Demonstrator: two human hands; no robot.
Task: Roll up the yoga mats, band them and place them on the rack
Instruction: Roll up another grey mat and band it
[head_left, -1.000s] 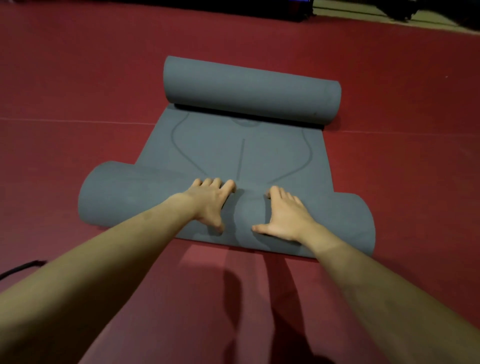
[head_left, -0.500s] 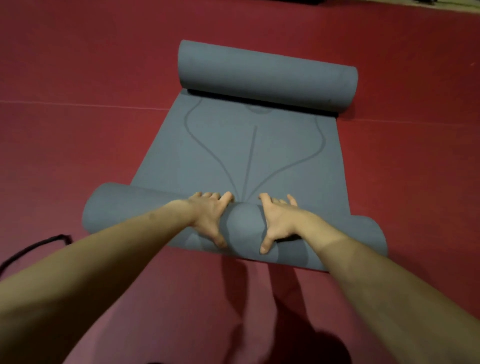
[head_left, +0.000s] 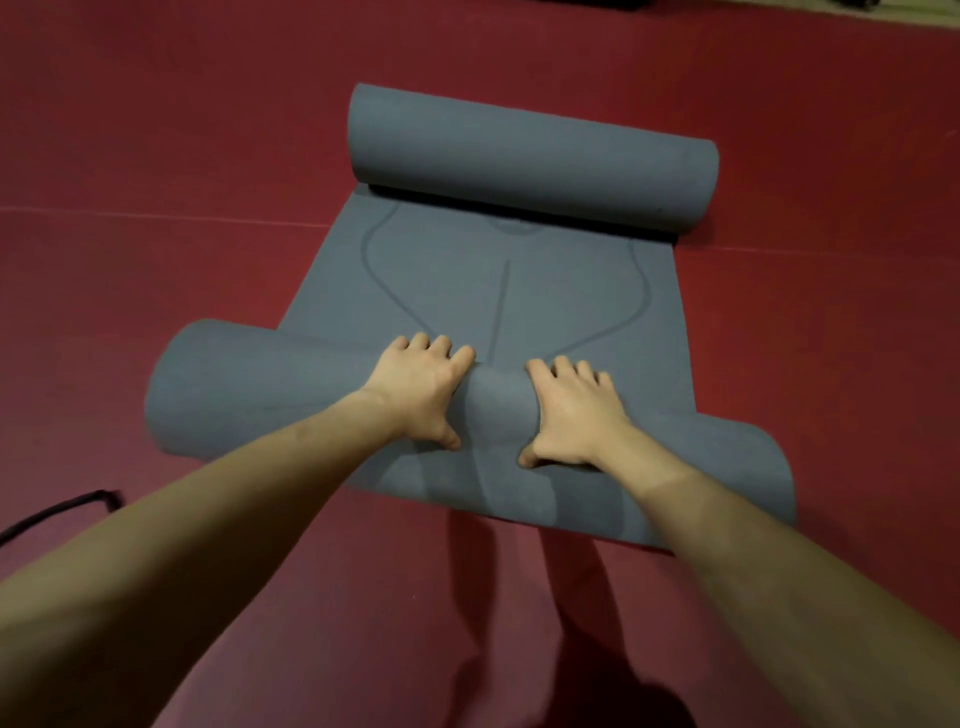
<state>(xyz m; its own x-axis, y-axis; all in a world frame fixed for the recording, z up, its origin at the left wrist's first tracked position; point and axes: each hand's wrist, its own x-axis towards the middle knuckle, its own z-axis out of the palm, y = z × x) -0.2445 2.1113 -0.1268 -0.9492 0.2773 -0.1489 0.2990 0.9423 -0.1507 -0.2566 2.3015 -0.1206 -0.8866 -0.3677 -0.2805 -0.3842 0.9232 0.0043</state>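
A grey-blue yoga mat (head_left: 498, 291) lies on the red floor, with curved lines printed on its flat middle stretch. Its near end is wound into a thick roll (head_left: 249, 395) that runs from left to lower right. Its far end curls into a second roll (head_left: 535, 161). My left hand (head_left: 421, 389) and my right hand (head_left: 571, 415) lie side by side on top of the near roll at its middle, palms down, fingers over the far side, thumbs on the near side.
Red floor matting (head_left: 156, 156) surrounds the mat on all sides, with a seam line running across it. A black cord (head_left: 57, 512) lies at the left edge. Dark objects stand at the far top edge of the view.
The near roll has moved forward over the flat part, which is now shorter. Both hands have travelled forward with it, and the far roll looks closer.
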